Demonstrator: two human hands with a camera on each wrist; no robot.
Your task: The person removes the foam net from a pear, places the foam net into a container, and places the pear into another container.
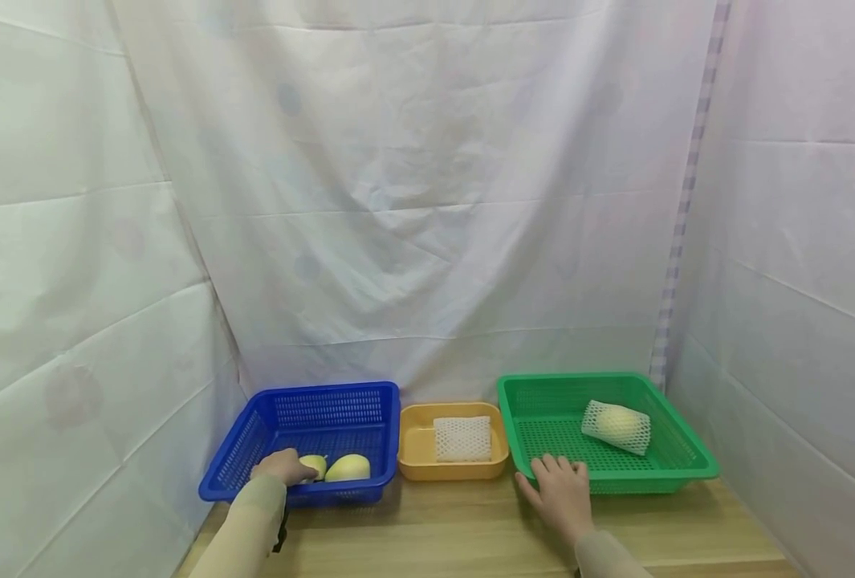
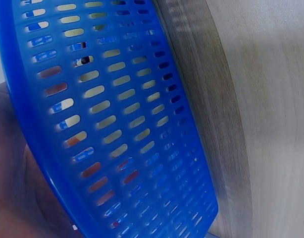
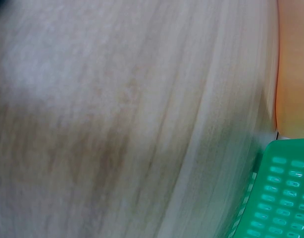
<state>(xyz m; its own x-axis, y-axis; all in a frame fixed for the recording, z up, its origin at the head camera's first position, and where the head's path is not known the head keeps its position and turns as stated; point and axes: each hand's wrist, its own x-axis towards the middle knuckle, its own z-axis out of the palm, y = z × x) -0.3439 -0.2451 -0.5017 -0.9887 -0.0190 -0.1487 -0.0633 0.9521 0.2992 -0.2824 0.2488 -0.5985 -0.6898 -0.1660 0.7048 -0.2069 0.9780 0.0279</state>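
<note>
In the head view, two pale yellow-green pears lie near the front of the blue basket (image 1: 355, 391). My left hand (image 1: 282, 466) reaches over its near rim and holds the left pear (image 1: 316, 463); the right pear (image 1: 348, 467) lies beside it. Through the slotted wall in the left wrist view, parts of the fingers show on either side of a pale fruit (image 2: 112, 135). My right hand (image 1: 563, 491) rests at the near left corner of the green basket (image 1: 579, 385), fingers loosely extended over the rim. A pear in a white foam net (image 1: 618, 427) lies inside that basket.
Between the baskets stands a small yellow-orange tray (image 1: 416, 471) with flat white foam netting (image 1: 463, 439) in it. All three containers stand on a wooden table (image 1: 427, 530). White cloth (image 1: 427, 201) hangs behind and at both sides.
</note>
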